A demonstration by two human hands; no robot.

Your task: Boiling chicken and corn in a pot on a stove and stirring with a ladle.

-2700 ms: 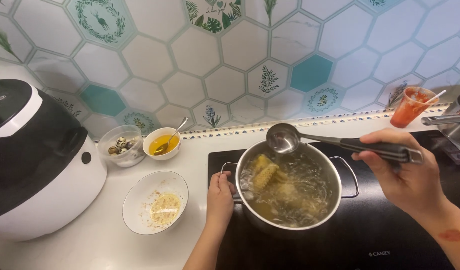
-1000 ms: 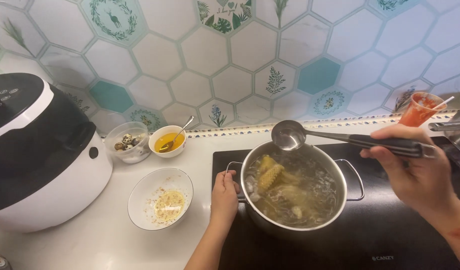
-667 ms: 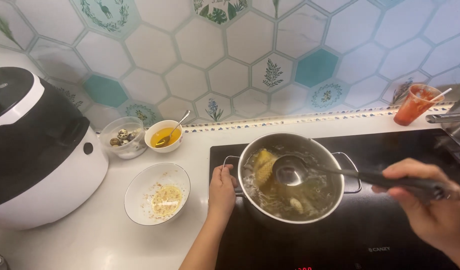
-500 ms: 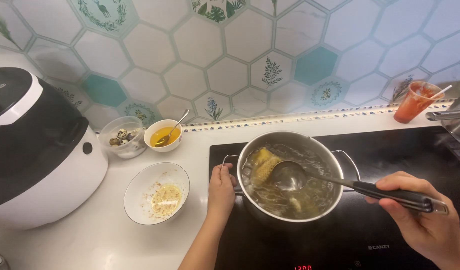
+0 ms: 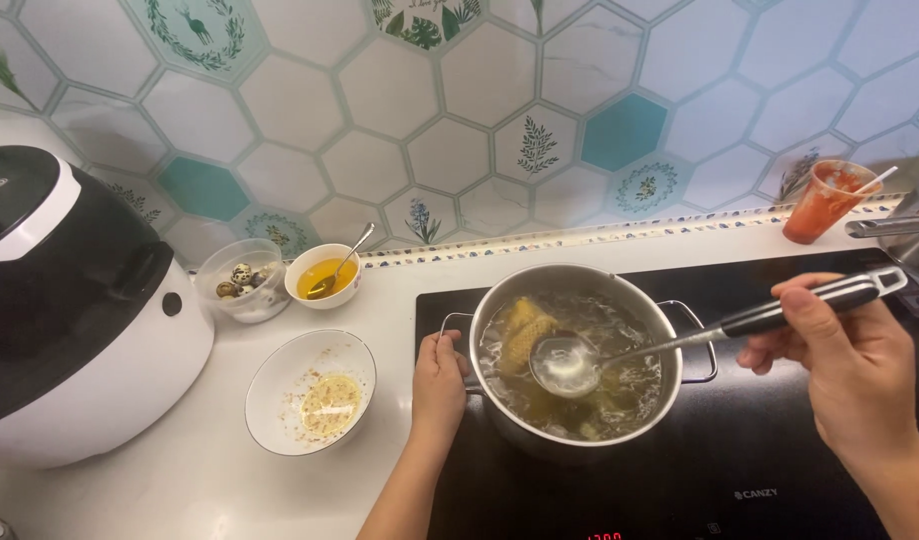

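A steel pot (image 5: 500, 420) of bubbling broth with yellow corn pieces stands on a black induction hob (image 5: 760, 450). My left hand (image 5: 439, 385) grips the pot's left handle. My right hand (image 5: 842, 370) holds the black handle of a metal ladle (image 5: 566, 364), whose bowl sits in the broth near the pot's middle, filled with liquid.
A black-and-white cooker (image 5: 70, 310) stands at the left. Before it are a white bowl (image 5: 280, 370) with seasoning residue, a small bowl of yellow liquid with a spoon (image 5: 324, 275), and a clear tub of speckled eggs (image 5: 240, 283). A cup of red sauce (image 5: 823, 200) and another pan's handle (image 5: 880, 227) are at right.
The ladle came down from above the pot's far rim into the broth. My right hand dropped lower and shifted right with it. My left hand stayed on the pot handle.
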